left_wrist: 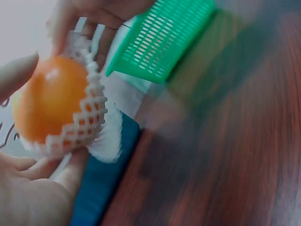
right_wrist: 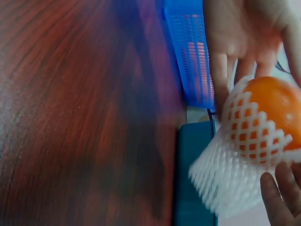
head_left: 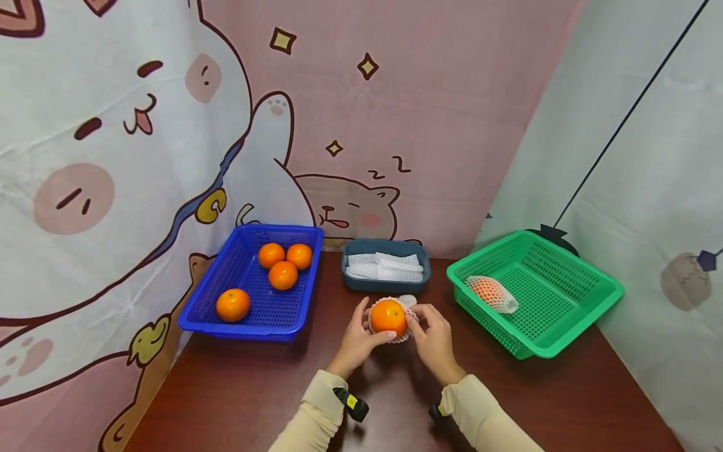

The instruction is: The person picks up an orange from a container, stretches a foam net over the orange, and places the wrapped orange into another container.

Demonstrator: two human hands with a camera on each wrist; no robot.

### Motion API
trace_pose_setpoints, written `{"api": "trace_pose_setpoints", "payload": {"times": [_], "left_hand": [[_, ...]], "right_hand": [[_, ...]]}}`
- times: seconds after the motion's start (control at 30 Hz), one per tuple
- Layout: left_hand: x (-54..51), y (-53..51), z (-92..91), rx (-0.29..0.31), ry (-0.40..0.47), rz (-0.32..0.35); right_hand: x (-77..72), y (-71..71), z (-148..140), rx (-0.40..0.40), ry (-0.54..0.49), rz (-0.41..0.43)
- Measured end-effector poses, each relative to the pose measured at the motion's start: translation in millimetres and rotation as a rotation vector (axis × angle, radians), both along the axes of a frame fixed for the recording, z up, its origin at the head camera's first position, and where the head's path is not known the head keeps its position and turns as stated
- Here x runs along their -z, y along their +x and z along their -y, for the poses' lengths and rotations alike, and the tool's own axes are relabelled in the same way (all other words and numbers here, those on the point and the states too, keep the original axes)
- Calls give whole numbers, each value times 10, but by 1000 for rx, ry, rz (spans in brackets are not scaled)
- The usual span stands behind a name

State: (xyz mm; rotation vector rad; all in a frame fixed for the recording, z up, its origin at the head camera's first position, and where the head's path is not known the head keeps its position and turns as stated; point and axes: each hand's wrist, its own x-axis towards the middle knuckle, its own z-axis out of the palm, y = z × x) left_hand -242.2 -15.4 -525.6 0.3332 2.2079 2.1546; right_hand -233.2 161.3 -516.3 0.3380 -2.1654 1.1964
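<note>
**Before a cartoon backdrop point(head_left: 463, 113), an orange point(head_left: 388, 316) part-sleeved**

On the dark wood bench point(head_left: 226, 389), a teal bin point(head_left: 386, 285) of folded white nets point(head_left: 390, 267) stands at the far middle. Just nearer, the orange sits partly inside a foam net point(right_wrist: 221, 174), between both hands. The left hand point(head_left: 356, 339) grips the fruit, thumb on bare peel; the right hand point(head_left: 437, 342) pinches the net's right edge. Four loose oranges point(head_left: 283, 275) lie in the blue basket point(head_left: 265, 307) at left; a netted fruit point(head_left: 490, 294) lies in the green basket point(head_left: 542, 307) at right.

To sleeve it well, the left hand should probably cradle the orange lightly while the right eases the mesh round evenly, little by little; tugging one spot could tear the foam or roll the fruit out.
</note>
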Motion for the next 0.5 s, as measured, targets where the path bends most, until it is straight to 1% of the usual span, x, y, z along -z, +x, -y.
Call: {"api": "trace_pose_setpoints", "payload": {"times": [0.03,0.07,0.1,0.17,0.23,0.27,0.33,0.4,0.43,0.5], "left_hand": [[-11,2,5,3,55,7],[-22,3,8,-4,93,11],[-34,5,10,-16,112,5],[-37,3,10,-36,116,-4],[-42,9,7,-11,152,27],[-41,13,5,12,182,61],[-30,17,-1,71,268,137],[-14,18,-11,121,375,202],[0,13,-18,127,415,211],[30,2,-33,117,474,193]], "right_hand": [[3,-8,-10,10,-26,4],[11,-15,-20,13,-52,11],[17,-20,-25,12,-75,22],[33,-23,-32,-4,-124,52],[49,-22,-26,-20,-159,76],[56,-20,-19,-23,-172,84],[61,-15,2,-24,-189,97],[51,-2,35,-22,-183,93],[38,8,56,-23,-181,90],[-43,60,113,-29,-160,58]]}}
